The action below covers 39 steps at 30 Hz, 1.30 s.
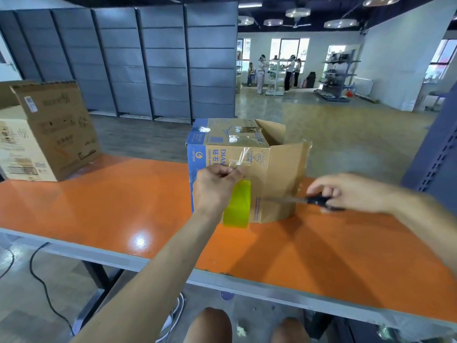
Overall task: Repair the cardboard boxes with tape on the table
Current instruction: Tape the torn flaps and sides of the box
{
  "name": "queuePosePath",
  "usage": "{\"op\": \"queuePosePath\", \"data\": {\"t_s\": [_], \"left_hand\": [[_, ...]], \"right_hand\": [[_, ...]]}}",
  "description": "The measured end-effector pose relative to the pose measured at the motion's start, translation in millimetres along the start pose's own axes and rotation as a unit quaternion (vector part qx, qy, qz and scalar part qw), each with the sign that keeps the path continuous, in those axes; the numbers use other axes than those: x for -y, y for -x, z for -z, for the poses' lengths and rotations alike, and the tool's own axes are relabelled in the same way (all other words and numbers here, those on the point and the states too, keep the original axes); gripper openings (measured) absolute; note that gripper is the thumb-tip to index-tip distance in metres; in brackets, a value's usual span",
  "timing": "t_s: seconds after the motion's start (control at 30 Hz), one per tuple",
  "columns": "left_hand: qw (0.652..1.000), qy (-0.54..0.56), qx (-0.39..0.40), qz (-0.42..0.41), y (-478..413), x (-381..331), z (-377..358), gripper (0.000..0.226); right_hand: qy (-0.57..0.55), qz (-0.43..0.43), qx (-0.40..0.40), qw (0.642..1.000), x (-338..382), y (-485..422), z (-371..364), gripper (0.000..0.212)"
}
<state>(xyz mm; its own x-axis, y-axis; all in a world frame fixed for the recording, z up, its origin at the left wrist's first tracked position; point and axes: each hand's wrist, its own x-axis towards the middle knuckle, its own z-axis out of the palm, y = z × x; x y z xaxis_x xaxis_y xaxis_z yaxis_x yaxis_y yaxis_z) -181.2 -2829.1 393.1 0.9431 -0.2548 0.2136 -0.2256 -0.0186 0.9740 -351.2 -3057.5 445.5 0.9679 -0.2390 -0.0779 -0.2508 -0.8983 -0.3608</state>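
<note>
A cardboard box with blue print (257, 169) stands on the orange table (123, 206), one flap open to the right. Clear tape runs down its front face. My left hand (215, 184) pinches the pulled tape strip against the box front, and a yellow-green tape roll (238, 205) hangs below that hand. My right hand (346, 191) grips black-handled scissors (314, 200), whose blades point left toward the tape, near the box's lower front.
A second, larger cardboard box (49, 134) stands at the table's far left. Grey shelving units (148, 65) line the back. A blue metal rack post (435, 154) rises at the right. The table's near edge (222, 278) runs across in front of my knees.
</note>
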Motion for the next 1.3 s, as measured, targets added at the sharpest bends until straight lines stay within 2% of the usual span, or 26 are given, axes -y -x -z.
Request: {"op": "queuePosePath", "data": {"t_s": [0.1, 0.17, 0.23, 0.3, 0.47, 0.53, 0.63, 0.77, 0.93, 1.0, 1.17, 1.3], "left_hand": [[1.0, -0.004, 0.0, -0.002, -1, 1, 1, 0.03], [1.0, -0.009, 0.004, -0.006, 0, 0, 3, 0.031], [1.0, -0.014, 0.007, -0.006, 0, -2, 4, 0.033], [1.0, -0.026, 0.007, -0.007, -1, -5, 5, 0.033], [0.999, -0.044, 0.005, -0.014, -3, -7, 6, 0.032], [0.999, -0.049, 0.006, -0.014, -3, -7, 6, 0.032], [0.998, -0.052, 0.005, -0.021, -2, -6, 7, 0.034], [0.998, -0.063, 0.004, -0.024, -3, -7, 8, 0.028], [0.996, -0.079, 0.01, -0.033, -6, -7, 11, 0.028], [0.996, -0.081, 0.018, -0.03, -7, -7, 11, 0.028], [0.994, -0.094, 0.038, -0.027, -11, -8, 16, 0.027], [0.99, -0.127, 0.053, -0.022, -8, 11, 28, 0.02]], "right_hand": [[0.092, -0.013, 0.028, 0.995, -7, 7, -56, 0.029], [0.149, 0.007, 0.025, 0.989, 0, 7, -80, 0.02], [0.195, 0.029, 0.011, 0.98, 7, 4, -85, 0.017], [0.228, 0.04, 0.031, 0.972, 12, 0, -81, 0.017], [0.181, 0.027, 0.106, 0.977, 11, -9, -72, 0.022], [0.211, 0.054, 0.044, 0.975, 19, -10, -67, 0.014], [0.158, 0.133, -0.128, 0.97, 54, -14, -45, 0.021], [0.069, 0.251, -0.282, 0.923, 94, -46, -17, 0.023], [0.129, 0.282, -0.341, 0.888, 104, -97, -10, 0.029], [0.111, 0.293, -0.353, 0.882, 101, -108, -15, 0.032], [0.103, 0.335, -0.414, 0.84, 86, -110, -31, 0.026], [0.118, 0.343, -0.405, 0.839, 88, -112, -32, 0.026]]}}
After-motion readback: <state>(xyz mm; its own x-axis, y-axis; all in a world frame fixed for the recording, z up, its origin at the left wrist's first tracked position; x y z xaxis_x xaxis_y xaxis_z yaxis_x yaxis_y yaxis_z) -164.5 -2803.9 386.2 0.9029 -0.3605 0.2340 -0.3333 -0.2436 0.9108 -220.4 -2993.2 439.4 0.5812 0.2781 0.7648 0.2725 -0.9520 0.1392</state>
